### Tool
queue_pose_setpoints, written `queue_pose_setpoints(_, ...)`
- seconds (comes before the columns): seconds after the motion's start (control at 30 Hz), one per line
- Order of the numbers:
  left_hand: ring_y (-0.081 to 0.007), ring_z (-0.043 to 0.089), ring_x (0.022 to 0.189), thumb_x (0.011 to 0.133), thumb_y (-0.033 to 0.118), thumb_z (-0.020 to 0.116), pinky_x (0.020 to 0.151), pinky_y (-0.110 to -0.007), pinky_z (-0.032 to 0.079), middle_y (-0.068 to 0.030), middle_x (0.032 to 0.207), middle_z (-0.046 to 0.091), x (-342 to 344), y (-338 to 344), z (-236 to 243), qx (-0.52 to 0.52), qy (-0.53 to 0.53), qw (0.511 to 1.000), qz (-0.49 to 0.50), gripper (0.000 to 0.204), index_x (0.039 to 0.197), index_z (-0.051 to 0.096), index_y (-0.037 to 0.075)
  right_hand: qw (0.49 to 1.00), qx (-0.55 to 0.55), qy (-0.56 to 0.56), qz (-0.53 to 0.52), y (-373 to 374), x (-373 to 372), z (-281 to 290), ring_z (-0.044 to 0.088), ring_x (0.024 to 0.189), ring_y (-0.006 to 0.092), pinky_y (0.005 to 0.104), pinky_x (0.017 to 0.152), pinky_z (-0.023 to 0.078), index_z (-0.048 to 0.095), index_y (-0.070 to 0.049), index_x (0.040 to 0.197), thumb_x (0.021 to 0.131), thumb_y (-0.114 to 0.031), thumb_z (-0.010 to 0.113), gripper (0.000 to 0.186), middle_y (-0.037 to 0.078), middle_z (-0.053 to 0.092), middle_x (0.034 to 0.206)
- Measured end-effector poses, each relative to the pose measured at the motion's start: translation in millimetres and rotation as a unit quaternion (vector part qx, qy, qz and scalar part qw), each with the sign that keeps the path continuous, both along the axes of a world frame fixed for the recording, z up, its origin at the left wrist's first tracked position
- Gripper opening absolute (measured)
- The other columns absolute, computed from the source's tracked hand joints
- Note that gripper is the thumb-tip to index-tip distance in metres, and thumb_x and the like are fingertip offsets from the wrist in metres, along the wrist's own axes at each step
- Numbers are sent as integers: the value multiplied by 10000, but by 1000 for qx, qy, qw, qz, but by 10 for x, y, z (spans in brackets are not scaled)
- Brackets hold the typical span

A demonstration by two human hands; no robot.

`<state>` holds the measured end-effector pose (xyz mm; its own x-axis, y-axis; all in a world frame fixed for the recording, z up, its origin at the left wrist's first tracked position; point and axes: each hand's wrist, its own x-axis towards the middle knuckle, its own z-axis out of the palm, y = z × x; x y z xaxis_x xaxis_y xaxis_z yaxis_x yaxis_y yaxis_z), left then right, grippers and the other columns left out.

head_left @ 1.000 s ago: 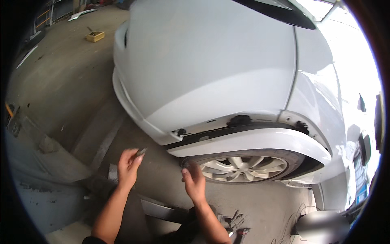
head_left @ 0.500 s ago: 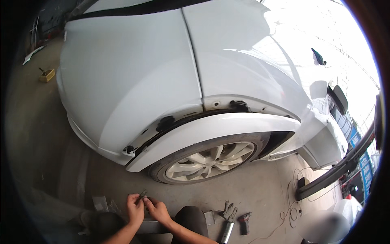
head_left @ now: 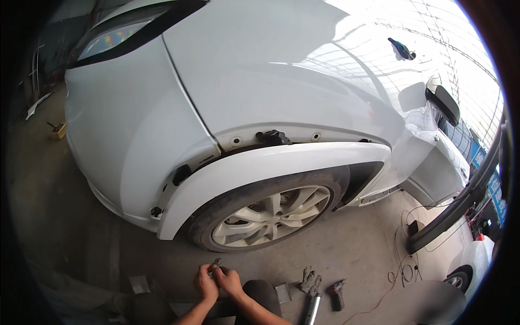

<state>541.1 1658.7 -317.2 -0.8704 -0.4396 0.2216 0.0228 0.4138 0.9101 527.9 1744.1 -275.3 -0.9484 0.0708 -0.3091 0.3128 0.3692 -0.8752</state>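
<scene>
One white car (head_left: 260, 97) filled the frame; part of a second (head_left: 471, 265) showed at four o'clock. Two wheels counted: one alloy (head_left: 271, 216) at centre, one (head_left: 457, 280) at four o'clock. One loose white arch trim (head_left: 271, 162) over the centre wheel. Two hands (head_left: 216, 281) at six o'clock, pinching one small clip (head_left: 216, 262). Two side mirrors: one (head_left: 443, 103) at two o'clock, one (head_left: 402, 49) at one o'clock. One pair of gloves (head_left: 310, 280) and one power tool (head_left: 337, 293) at five o'clock. One yellow block (head_left: 57, 130) at nine o'clock.
</scene>
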Motion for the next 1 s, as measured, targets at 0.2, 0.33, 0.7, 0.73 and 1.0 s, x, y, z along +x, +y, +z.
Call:
queue_pose_setpoints(0.2, -344, 641, 783, 790, 135, 691, 674, -432, 484, -119, 846, 674, 25, 205, 236, -95, 18, 995, -39, 179, 919, 584, 73, 997, 3, -3, -77, 180, -61, 35, 618, 614, 153, 325, 580, 473, 669, 26, 830, 895, -365, 580, 406, 111, 649, 649)
queue_pose_setpoints(0.33, -291, 656, 803, 785, 62, 681, 734, -383, 511, -137, 882, 672, -21, 250, 243, -30, 23, 998, -57, 234, 987, 567, 29, 991, -64, -25, -118, 339, -165, -29, 628, 607, 175, 335, 597, 505, 657, 44, 777, 881, -384, 587, 446, 110, 651, 651)
queue_pose_setpoints(0.7, -207, 588, 891, 922, 433, 497, 731, -350, 471, -130, 1037, 621, -170, -276, 2618, 510, -91, 820, -244, 446, 1124, 514, 36, 971, 218, 77, -67, 1053, -309, 880, 654, 702, 373, 444, 673, 508, 658, 8, 876, 898, -479, 523, 505, 193, 673, 775)
queue_pose_setpoints(0.73, -230, 573, 951, 911, 483, 497, 768, -385, 469, -136, 1075, 603, -157, -303, 2856, 559, -107, 786, -241, 497, 1127, 508, 36, 977, 125, 122, -119, 1144, -311, 1182, 660, 613, 258, 380, 603, 513, 638, 24, 901, 932, -357, 520, 400, 154, 676, 726)
queue_pose_setpoints(1.0, -317, 478, 1142, 827, 633, 552, 957, -490, 393, -155, 1317, 432, -508, -177, 3724, 738, -197, 637, -102, 943, 1395, 198, -31, 908, -263, 111, -305, 1621, -696, 3697, 587, 994, 346, 404, 703, 574, 280, 86, 1361, 936, -410, 507, 692, 256, 484, 1225)
